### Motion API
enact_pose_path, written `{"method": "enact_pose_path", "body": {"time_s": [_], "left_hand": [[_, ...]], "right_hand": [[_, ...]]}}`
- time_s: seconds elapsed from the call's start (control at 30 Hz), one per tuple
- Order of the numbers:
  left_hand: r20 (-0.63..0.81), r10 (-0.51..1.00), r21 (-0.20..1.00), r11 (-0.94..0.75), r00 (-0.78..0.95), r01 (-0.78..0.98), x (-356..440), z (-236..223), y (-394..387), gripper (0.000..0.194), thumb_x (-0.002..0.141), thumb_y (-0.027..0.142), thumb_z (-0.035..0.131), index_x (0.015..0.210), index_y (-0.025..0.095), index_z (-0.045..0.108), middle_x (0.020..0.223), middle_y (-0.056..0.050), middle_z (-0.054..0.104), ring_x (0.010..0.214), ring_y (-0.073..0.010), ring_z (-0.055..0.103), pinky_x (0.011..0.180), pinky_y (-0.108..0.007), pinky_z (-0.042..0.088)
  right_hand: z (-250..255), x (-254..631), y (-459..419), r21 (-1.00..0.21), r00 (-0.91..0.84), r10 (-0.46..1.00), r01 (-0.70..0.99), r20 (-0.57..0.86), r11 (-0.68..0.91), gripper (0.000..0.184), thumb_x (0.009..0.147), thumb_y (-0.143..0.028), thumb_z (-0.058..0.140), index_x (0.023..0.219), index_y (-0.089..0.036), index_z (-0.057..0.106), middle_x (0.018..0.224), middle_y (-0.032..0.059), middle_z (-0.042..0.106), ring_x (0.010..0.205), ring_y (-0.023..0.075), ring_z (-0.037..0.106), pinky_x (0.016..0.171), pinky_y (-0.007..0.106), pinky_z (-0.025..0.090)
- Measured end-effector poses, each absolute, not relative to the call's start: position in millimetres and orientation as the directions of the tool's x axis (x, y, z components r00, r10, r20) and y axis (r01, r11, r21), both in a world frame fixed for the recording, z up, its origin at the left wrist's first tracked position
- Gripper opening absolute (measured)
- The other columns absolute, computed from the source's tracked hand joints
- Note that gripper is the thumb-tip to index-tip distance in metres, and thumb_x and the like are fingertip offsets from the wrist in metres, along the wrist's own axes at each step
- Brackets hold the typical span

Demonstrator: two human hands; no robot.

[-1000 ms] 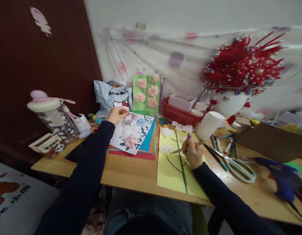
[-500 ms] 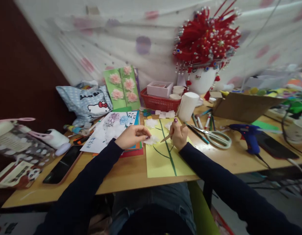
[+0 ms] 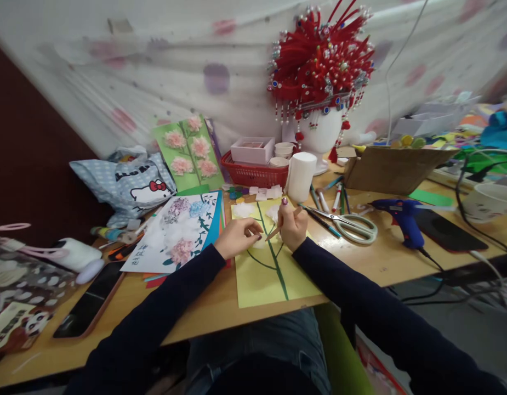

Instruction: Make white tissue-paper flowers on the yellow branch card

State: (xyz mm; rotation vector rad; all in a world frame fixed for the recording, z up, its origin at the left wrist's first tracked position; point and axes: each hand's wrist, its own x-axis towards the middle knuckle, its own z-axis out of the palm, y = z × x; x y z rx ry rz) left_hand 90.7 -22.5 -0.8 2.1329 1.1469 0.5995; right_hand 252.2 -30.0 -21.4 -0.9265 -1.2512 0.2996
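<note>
My right hand (image 3: pixel 293 226) is closed in a fist round a thin, pointed tan tool (image 3: pixel 272 234), its tip angled down to the left over a yellow sheet (image 3: pixel 253 285). My left hand (image 3: pixel 240 237) is beside it, fingers bent together over the sheet's left part; what they pinch, if anything, is hidden. Painted green stems (image 3: pixel 273 254) run along the sheet. White fluffy tufts of paper (image 3: pixel 244 210) lie near its top, and another pale piece is partly hidden under my left hand.
Scissors (image 3: pixel 354 226), pens and a blue glue gun (image 3: pixel 405 219) lie to the right. A white paper roll (image 3: pixel 301 176) and a red basket (image 3: pixel 253 174) stand behind. Leftward are flower-printed paper (image 3: pixel 181 219) and a phone (image 3: pixel 90 300). A red beaded headdress (image 3: pixel 323 66) stands at the back.
The whole view has shifted, with things appearing further left. My left hand has come closer to my right hand and now covers much of the white tuft that showed at its fingertips.
</note>
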Motion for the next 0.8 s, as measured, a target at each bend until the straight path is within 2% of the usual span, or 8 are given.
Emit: {"method": "enact_pose_path", "body": {"time_s": [0.1,0.17,0.33,0.5,0.67,0.73,0.8], "left_hand": [[0.076,0.857,0.659,-0.427,0.51,0.619,98.9,-0.5,-19.2,0.012,0.071,0.016,0.066,0.082,0.017,0.066,0.075,-0.002,0.072,0.073,-0.0159,0.068,0.068,-0.024,0.05],[0.08,0.857,0.595,-0.451,0.509,0.665,102.5,-1.1,-17.8,0.013,0.07,0.015,0.066,0.083,0.018,0.067,0.075,-0.001,0.072,0.077,-0.0176,0.069,0.072,-0.026,0.05],[0.111,0.882,0.425,-0.459,0.458,0.78,104.6,2.3,-18.7,0.015,0.073,0.015,0.062,0.086,0.019,0.068,0.078,-0.002,0.074,0.085,-0.021,0.068,0.08,-0.032,0.048],[0.055,0.91,0.456,-0.389,0.411,0.801,104.1,7.0,-16.8,0.019,0.073,0.017,0.063,0.092,0.019,0.066,0.083,-0.002,0.074,0.088,-0.0214,0.068,0.081,-0.033,0.048],[0.098,0.894,0.534,-0.419,0.438,0.735,84.5,14.6,-15.6,0.019,0.077,0.024,0.061,0.095,0.018,0.064,0.091,-0.004,0.072,0.084,-0.0197,0.066,0.077,-0.03,0.049],[0.118,0.871,0.509,-0.466,0.477,0.724,68.4,16.9,-20.7,0.027,0.078,0.03,0.063,0.101,0.018,0.063,0.102,-0.006,0.071,0.093,-0.0219,0.064,0.084,-0.033,0.047],[0.108,0.853,0.439,-0.502,0.511,0.745,52.7,15.0,-28.3,0.047,0.075,0.04,0.067,0.115,0.018,0.059,0.118,-0.01,0.065,0.11,-0.0277,0.058,0.096,-0.04,0.041]], "right_hand": [[-16.9,259.8,-25.2,-0.721,0.412,0.599,0.278,0.687,0.635,0.06,0.095,-0.044,0.037,0.04,-0.021,0.036,0.035,-0.0037,0.032,0.035,0.0079,0.034,0.042,0.025,0.028],[-16.6,262.1,-23.7,-0.717,0.407,0.598,0.274,0.69,0.641,0.059,0.095,-0.042,0.037,0.04,-0.021,0.036,0.035,-0.0036,0.033,0.035,0.0081,0.034,0.042,0.025,0.028],[-23.7,255.2,-26.6,-0.672,0.223,0.647,0.413,0.729,0.614,0.059,0.096,-0.043,0.034,0.043,-0.019,0.044,0.037,-0.0022,0.041,0.036,0.0085,0.041,0.044,0.024,0.032],[-32.0,248.7,-27.6,-0.698,0.145,0.731,0.465,0.667,0.545,0.061,0.096,-0.048,0.031,0.046,-0.019,0.051,0.04,-0.0004,0.048,0.039,0.0092,0.047,0.048,0.023,0.036],[-32.5,247.8,-27.4,-0.756,0.128,0.8,0.441,0.586,0.483,0.063,0.095,-0.054,0.03,0.048,-0.019,0.054,0.04,-0.0006,0.048,0.04,0.0099,0.048,0.048,0.023,0.037],[-32.0,247.4,-27.2,-0.779,0.134,0.821,0.43,0.555,0.456,0.064,0.094,-0.055,0.03,0.048,-0.019,0.054,0.039,-0.0006,0.047,0.039,0.0103,0.048,0.047,0.023,0.037],[-32.2,247.1,-26.6,-0.795,0.14,0.835,0.422,0.532,0.435,0.064,0.094,-0.057,0.031,0.047,-0.019,0.053,0.038,-0.0008,0.046,0.039,0.0104,0.048,0.046,0.023,0.037]]}}
